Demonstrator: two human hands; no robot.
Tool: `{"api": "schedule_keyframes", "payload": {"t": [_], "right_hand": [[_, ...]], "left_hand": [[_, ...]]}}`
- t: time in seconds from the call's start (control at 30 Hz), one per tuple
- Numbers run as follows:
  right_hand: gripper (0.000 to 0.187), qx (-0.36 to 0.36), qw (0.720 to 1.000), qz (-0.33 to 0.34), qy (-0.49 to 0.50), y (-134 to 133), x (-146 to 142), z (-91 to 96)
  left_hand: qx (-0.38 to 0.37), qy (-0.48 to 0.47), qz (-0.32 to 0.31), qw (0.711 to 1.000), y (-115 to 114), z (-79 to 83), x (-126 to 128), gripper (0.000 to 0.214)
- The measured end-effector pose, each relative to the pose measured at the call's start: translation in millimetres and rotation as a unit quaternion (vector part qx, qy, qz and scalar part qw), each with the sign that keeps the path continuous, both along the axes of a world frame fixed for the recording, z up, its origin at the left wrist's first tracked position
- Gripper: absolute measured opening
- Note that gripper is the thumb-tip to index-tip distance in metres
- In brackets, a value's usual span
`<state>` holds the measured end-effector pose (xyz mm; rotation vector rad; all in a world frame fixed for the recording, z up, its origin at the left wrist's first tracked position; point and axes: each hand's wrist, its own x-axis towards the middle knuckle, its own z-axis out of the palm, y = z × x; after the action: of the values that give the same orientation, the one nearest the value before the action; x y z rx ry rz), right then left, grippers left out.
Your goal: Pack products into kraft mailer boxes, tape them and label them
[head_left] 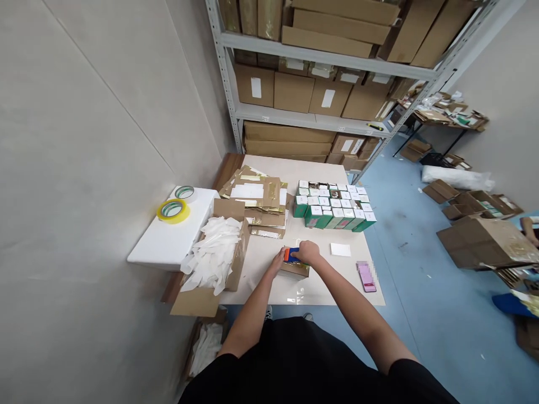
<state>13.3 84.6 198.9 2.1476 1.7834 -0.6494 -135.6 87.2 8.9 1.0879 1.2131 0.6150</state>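
A small cardboard box [295, 270] sits on the table near its front edge. My right hand [309, 252] is wrapped round a blue and orange tape dispenser [291, 255], which rests on top of the box. At the box's left side, my left hand [277, 262] grips the edge close to the dispenser's orange end; its fingertips are partly hidden. To the right of the box lies a white card [340, 249], with a phone in a pink-purple case [367, 278] farther right.
Green-and-white boxes [341, 217] stand in rows behind my right hand. Flattened cartons [256, 193] are piled at the back left. An open carton of white paper [219, 247] stands left, beside tape rolls [173, 211] on a white surface. Shelving [311, 115] rises behind.
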Motion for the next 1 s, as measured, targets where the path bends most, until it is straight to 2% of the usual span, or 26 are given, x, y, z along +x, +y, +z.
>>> {"api": "schedule_keyframes", "payload": {"t": [0.17,0.27,0.43,0.57,0.63,0.77,0.9,1.0], "right_hand": [[0.059,-0.023,0.999,-0.033,-0.004,-28.7,61.0,-7.6],[0.057,-0.030,0.998,-0.049,0.007,-52.8,94.3,-9.2],[0.053,-0.020,0.995,-0.096,0.014,-93.4,156.8,-10.6],[0.048,-0.024,0.988,-0.148,0.037,-126.9,214.9,-20.1],[0.045,-0.025,0.983,-0.174,0.047,-139.8,234.7,-28.1],[0.043,-0.019,0.981,-0.182,0.069,-145.9,239.6,-46.4],[0.046,-0.017,0.980,-0.175,0.089,-131.4,214.7,-62.2],[0.047,-0.009,0.980,-0.164,0.111,-118.0,191.0,-69.0]], "left_hand": [[-0.004,0.001,-0.011,1.000,-28.0,-9.2,63.9,0.075],[0.013,0.045,-0.029,0.998,-36.2,-6.7,85.5,0.072],[0.055,0.154,-0.071,0.984,-34.5,7.1,88.3,0.068],[0.073,0.185,-0.094,0.975,-31.5,13.1,84.0,0.067],[0.078,0.193,-0.095,0.973,-31.3,12.8,82.8,0.067],[0.090,0.196,-0.100,0.971,-29.8,11.4,77.1,0.069],[0.084,0.235,-0.117,0.961,-22.8,13.3,61.7,0.068],[0.081,0.273,-0.116,0.951,-13.9,14.2,39.9,0.068]]}}
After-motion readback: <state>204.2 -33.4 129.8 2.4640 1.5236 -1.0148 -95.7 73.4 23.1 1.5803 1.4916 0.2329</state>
